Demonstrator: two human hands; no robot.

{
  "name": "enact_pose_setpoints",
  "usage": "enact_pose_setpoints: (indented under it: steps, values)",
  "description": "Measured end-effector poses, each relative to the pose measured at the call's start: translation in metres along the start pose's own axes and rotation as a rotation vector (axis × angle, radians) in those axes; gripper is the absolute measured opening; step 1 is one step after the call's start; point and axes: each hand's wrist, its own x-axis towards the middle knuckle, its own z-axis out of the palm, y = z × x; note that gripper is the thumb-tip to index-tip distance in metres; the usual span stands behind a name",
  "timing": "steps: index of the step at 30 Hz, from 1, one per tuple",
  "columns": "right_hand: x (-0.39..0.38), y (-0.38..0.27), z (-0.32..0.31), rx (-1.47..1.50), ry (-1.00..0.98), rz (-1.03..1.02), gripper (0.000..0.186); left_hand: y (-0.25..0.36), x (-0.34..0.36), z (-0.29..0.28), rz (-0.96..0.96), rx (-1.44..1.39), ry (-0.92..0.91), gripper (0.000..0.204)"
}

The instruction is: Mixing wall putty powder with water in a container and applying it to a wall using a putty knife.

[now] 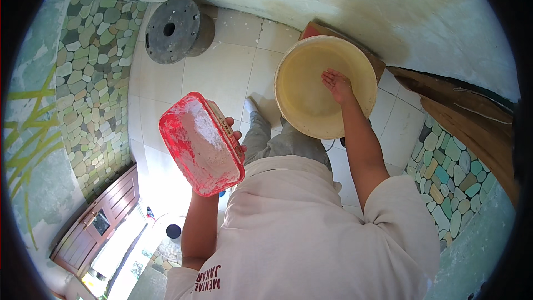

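Note:
In my left hand (235, 139) is a red plastic rectangular tub (194, 144), tilted, with pale powdery residue smeared inside it; my fingers wrap round its right side and the rest of the hand is hidden behind it. My right hand (337, 86) is over the inside of a large pale yellow round basin (305, 108), palm up, fingers stretched out and slightly curved, holding nothing that I can see. Whether it touches the basin's contents is unclear. The basin holds what looks like shallow cloudy liquid.
A dark round spool-like object (164, 41) stands on the tiled floor (227, 66) near the wall. Brown boards (455, 111) lean along the right. Pebble-tiled walls (91, 100) flank the space. A wooden door (114, 200) and bright opening are at lower left. My feet are below.

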Motion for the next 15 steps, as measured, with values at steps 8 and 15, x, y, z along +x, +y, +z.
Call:
enact_pose_setpoints:
  steps: [8,15]
  values:
    - [0.043,0.029,-0.014,-0.273,0.276,0.08,0.027,0.006,-0.007,-0.006,-0.044,0.053,0.048,0.088]
    - [0.089,0.059,-0.028,-1.957,0.124,-0.196,0.028,0.002,-0.009,0.001,0.045,0.101,0.085,0.091]
